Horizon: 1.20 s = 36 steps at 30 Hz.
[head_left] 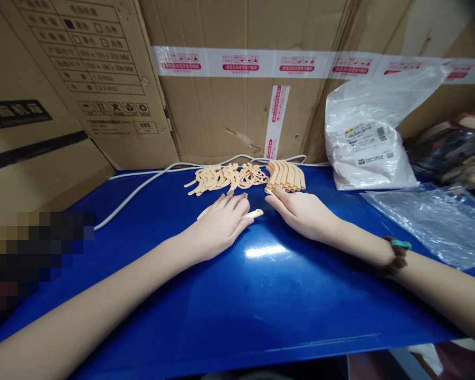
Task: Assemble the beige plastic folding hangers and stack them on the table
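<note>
Two bare forearms [142,285] reach out nearest my head camera. I see the left hand [217,221] clamped on a slim, flat cream strip [256,213], lying crosswise, tip toward the right hand [298,206], whose fingers sit at a row of curved cream strips [287,175]; their grip I cannot tell. Glossy blue surface [269,301] beneath, brown cardboard [214,116] behind.

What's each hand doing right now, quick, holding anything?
Left hand: closed over one beige piece.
Right hand: at the near end of the neat row; grip can't be told.
</note>
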### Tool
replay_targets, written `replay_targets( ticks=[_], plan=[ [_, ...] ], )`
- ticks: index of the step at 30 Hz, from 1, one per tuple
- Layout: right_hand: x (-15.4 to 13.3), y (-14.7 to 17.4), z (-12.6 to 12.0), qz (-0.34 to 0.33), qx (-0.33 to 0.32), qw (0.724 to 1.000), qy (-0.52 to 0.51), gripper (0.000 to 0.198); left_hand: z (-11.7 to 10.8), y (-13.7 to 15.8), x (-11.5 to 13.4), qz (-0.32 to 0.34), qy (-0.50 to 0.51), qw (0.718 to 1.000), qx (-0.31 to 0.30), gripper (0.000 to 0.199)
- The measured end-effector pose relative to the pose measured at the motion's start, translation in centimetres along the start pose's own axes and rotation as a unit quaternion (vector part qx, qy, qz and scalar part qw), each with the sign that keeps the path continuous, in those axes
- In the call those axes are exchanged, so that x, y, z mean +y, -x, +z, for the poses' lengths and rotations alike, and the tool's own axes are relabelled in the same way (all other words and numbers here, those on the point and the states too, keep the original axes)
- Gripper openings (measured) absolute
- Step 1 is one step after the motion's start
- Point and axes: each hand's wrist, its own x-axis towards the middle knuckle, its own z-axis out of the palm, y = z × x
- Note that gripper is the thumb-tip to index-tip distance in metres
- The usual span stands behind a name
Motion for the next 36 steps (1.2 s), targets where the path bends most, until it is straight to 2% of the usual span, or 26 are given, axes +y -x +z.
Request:
replay_targets(
  ticks=[7,15,19,27,36],
  plan=[
    [0.05,0.06,-0.05,-0.069,-0.015,0.996,-0.061,0.042,-0.45,-0.14,0.35,-0.026,0.02,0.999,0.009,0.032],
    [0.21,0.22,-0.2,-0.133,-0.022,0.991,-0.02,0.041,-0.13,-0.01,0.21,-0.011,0.021,1.0,0.009,0.036],
    [0.28,0.13,0.11,-0.135,-0.021,0.99,-0.017,0.042,0.13,-0.07,-0.06,-0.005,0.014,1.0,0.008,0.04],
    [0.22,0.15,0.08,-0.146,-0.048,0.987,-0.042,0.04,-0.32,-0.07,0.33,0.018,0.046,0.999,-0.001,0.032],
    [-0.1,0.28,-0.06,-0.109,-0.026,0.992,-0.054,0.038,-0.44,-0.17,0.36,0.0,0.077,0.997,0.013,0.03]
  ],
)
